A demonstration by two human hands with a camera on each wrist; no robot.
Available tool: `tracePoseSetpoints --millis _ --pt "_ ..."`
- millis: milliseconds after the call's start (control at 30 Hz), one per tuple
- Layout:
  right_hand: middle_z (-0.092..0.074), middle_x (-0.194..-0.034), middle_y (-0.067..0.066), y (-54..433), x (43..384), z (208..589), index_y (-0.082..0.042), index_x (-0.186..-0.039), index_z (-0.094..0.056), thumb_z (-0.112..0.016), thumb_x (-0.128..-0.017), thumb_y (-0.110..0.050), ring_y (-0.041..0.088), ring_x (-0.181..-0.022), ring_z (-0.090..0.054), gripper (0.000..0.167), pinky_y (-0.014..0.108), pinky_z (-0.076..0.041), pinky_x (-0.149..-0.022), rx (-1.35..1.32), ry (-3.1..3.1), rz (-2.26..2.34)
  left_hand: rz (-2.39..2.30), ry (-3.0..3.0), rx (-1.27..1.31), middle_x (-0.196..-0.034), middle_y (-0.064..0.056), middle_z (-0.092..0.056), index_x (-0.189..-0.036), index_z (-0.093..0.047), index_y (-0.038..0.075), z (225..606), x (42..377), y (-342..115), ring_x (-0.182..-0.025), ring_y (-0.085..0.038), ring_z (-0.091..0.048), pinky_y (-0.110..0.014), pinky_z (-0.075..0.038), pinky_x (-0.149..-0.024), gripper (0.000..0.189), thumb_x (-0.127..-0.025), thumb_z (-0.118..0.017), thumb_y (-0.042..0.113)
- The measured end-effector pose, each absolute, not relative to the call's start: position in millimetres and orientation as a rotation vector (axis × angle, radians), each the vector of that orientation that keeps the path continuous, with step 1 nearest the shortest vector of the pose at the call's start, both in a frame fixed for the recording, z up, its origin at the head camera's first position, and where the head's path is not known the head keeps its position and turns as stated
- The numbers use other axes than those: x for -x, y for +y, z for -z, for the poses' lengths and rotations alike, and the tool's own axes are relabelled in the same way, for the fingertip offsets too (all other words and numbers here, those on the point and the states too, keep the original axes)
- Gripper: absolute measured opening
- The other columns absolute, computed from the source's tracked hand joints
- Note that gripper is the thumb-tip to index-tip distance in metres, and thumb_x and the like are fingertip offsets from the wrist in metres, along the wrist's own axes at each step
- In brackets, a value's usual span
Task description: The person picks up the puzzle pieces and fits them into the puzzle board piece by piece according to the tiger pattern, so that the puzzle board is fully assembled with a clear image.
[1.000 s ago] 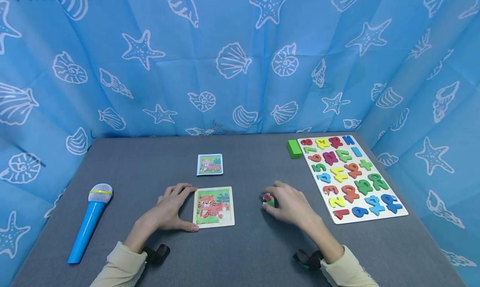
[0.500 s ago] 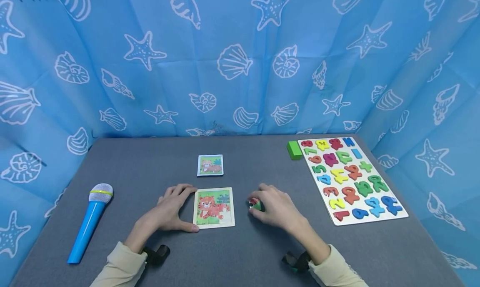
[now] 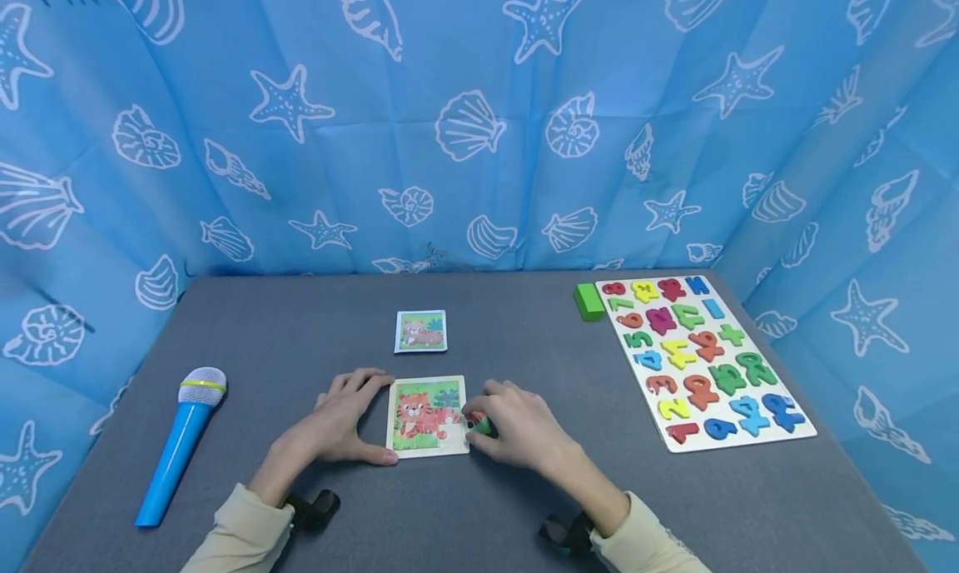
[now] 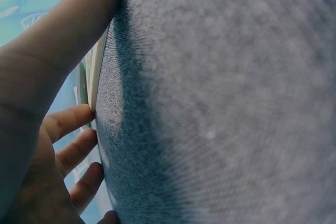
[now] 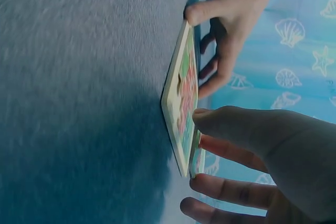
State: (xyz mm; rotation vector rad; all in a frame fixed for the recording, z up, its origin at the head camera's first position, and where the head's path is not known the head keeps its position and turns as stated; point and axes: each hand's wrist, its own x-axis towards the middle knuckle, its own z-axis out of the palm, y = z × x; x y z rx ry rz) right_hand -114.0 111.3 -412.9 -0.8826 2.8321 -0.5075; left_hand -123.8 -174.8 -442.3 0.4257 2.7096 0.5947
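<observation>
In the head view a square wooden tiger jigsaw puzzle [image 3: 453, 445] lies flat on the table, with a bare wood gap at its lower right. My left hand [image 3: 337, 419] holds its left side, the thumb at the near corner and the index finger at the far corner. The right hand [image 3: 517, 427] pinches a small green and red puzzle piece [image 3: 481, 424] between thumb and fingers, right at the puzzle's right edge. From the right wrist, the piece [image 5: 196, 162] appears tilted close over the board's edge. Much of the piece is hidden by the fingers.
Behind the puzzle lies a smaller tiger picture card [image 3: 420, 332]. A blue toy microphone [image 3: 180, 448] is at the left. On the right are a green block [image 3: 588, 302] and a white board [image 3: 804, 430] of coloured number pieces. A blue shell-print curtain [image 3: 479, 190] hangs behind the table.
My right hand has moved left across the table with the puzzle piece, reaching the puzzle's right edge. The left hand and the puzzle have stayed in place.
</observation>
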Motion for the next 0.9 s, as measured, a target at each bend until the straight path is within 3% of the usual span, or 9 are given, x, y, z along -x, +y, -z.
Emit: tracePoseSetpoints --millis 400,900 --pt "-0.066 -0.1 -0.002 93.5 111.4 418.4 -0.022 -0.119 -0.075 -0.079 -0.09 -0.035 0.009 -0.077 -0.048 0.032 0.022 -0.033 -0.058 0.925 2.806 0.447 -0.609 2.714 -0.437 -0.157 -0.015 -0.039 -0.153 -0.042 0.016 443.1 123.3 -175.8 -0.14 -0.045 -0.035 -0.07 -0.038 -0.101 0.112 -0.065 -0.088 0.067" --pt "-0.061 -0.093 -0.006 84.2 109.8 420.9 -0.023 -0.112 -0.077 -0.078 -0.09 -0.036 0.006 -0.073 -0.045 0.026 0.021 -0.032 -0.057 0.927 2.792 0.413 -0.618 2.715 -0.448 -0.157 -0.015 -0.039 -0.154 -0.042 0.016 443.0 122.9 -176.0 -0.14 -0.045 -0.035 -0.07 -0.038 -0.101 0.112 -0.065 -0.088 0.067"
